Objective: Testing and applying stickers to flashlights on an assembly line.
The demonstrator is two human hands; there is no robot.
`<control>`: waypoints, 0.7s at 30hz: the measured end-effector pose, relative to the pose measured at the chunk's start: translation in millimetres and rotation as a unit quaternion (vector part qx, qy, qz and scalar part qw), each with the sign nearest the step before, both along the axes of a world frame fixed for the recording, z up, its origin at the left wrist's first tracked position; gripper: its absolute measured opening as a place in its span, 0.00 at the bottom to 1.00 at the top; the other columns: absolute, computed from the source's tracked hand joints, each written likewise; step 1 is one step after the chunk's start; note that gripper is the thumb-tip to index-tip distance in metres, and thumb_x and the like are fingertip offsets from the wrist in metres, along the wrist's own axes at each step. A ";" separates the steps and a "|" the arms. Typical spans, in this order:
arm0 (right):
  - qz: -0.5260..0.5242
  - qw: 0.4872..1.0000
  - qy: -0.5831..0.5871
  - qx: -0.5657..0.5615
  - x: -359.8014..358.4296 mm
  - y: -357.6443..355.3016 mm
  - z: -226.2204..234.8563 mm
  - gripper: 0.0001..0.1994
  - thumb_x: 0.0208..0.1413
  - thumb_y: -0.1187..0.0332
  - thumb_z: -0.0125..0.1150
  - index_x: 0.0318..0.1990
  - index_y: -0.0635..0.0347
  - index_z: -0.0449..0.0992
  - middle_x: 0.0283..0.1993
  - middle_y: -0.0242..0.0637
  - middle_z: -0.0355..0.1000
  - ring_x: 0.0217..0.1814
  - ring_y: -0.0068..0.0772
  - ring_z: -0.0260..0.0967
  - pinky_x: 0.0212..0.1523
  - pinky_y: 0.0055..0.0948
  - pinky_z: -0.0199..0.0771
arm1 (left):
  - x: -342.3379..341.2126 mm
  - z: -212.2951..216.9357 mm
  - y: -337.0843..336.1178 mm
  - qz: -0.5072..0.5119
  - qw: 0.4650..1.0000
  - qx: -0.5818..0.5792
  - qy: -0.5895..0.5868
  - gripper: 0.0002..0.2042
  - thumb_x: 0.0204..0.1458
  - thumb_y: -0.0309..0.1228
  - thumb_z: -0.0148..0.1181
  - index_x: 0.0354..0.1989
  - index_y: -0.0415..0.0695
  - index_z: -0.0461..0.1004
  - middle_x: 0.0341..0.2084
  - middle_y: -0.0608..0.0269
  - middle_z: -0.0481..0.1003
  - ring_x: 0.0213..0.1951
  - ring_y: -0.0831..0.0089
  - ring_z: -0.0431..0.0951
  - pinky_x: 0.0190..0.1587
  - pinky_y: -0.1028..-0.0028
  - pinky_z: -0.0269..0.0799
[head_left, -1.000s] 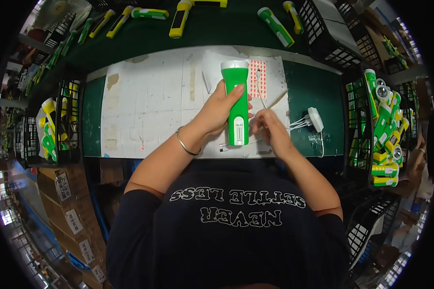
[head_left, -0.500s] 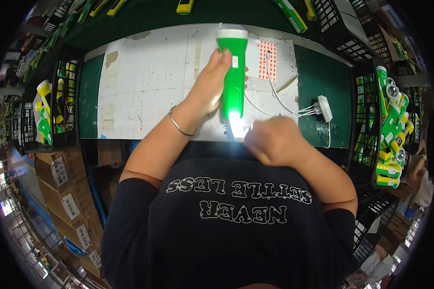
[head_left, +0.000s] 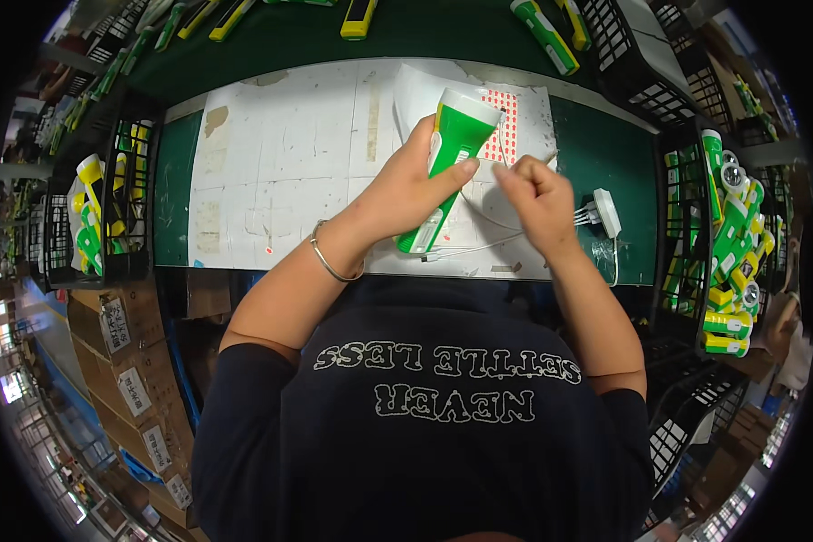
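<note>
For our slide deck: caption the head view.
Left hand grips a green-and-white flashlight; right hand pinches beside it.

White paper sheet (head_left: 280, 172) covers the bench centre over a dark green mat (head_left: 605, 163); red-dot sticker sheet (head_left: 508, 135) at 1 o'clock; white plug adapter (head_left: 605, 212) w/ thin white cables at 3 o'clock; black wire baskets of green-yellow torches at 9 o'clock (head_left: 99, 217) and 3 o'clock (head_left: 727, 244); more torches (head_left: 542, 23) lie along the 12 o'clock edge; labelled cardboard boxes (head_left: 126, 361) at 8 o'clock.
</note>
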State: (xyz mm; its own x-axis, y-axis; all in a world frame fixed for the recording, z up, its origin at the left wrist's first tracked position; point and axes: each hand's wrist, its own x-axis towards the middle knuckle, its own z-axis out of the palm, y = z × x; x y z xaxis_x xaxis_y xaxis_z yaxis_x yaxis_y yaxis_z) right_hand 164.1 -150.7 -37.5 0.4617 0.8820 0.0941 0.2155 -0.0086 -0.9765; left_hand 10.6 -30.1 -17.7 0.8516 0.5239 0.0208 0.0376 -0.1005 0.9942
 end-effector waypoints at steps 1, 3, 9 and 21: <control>-0.013 1.000 0.017 -0.008 6.2 1.3 2.9 0.20 0.51 0.69 0.61 0.14 0.58 0.56 0.17 0.21 0.55 0.20 0.12 0.46 0.19 0.19 0.49 | -1.6 4.3 -0.7 0.000 1.000 0.005 0.012 0.28 0.54 0.38 0.55 0.58 0.37 0.53 0.46 0.55 0.67 0.47 0.71 0.67 0.49 0.73 0.64; -0.009 0.999 0.040 -0.010 19.5 1.8 9.3 0.14 0.52 0.68 0.61 0.20 0.59 0.64 0.19 0.21 0.58 0.21 0.11 0.48 0.20 0.17 0.49 | -2.1 6.3 -2.1 -0.003 1.000 0.010 0.022 0.29 0.53 0.40 0.55 0.57 0.36 0.53 0.48 0.49 0.67 0.50 0.65 0.68 0.51 0.70 0.63; 0.135 0.989 0.060 -0.030 28.8 7.1 33.9 0.22 0.48 0.68 0.63 0.51 0.61 0.66 0.29 0.26 0.65 0.24 0.09 0.54 0.25 0.12 0.53 | -9.1 23.7 -11.1 -0.017 0.936 0.317 0.151 0.28 0.46 0.34 0.60 0.56 0.43 0.58 0.45 0.50 0.68 0.42 0.55 0.72 0.44 0.68 0.70; 0.175 0.972 0.147 0.055 36.4 1.0 26.4 0.26 0.47 0.72 0.60 0.55 0.65 0.60 0.37 0.37 0.70 0.33 0.14 0.64 0.34 0.12 0.63 | -60.1 49.3 21.8 -0.016 0.871 0.420 0.256 0.18 0.38 0.28 0.62 0.41 0.42 0.70 0.35 0.56 0.73 0.37 0.59 0.75 0.40 0.69 0.71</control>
State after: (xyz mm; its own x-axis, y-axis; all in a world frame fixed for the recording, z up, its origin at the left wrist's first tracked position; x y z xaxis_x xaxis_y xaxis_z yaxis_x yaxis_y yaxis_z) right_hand 200.5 -149.7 -11.0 0.1564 0.9819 0.1067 -0.1027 0.1236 -0.9870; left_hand -49.5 -8.3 31.6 0.8760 0.4823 -0.0025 0.4378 -0.7930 0.4237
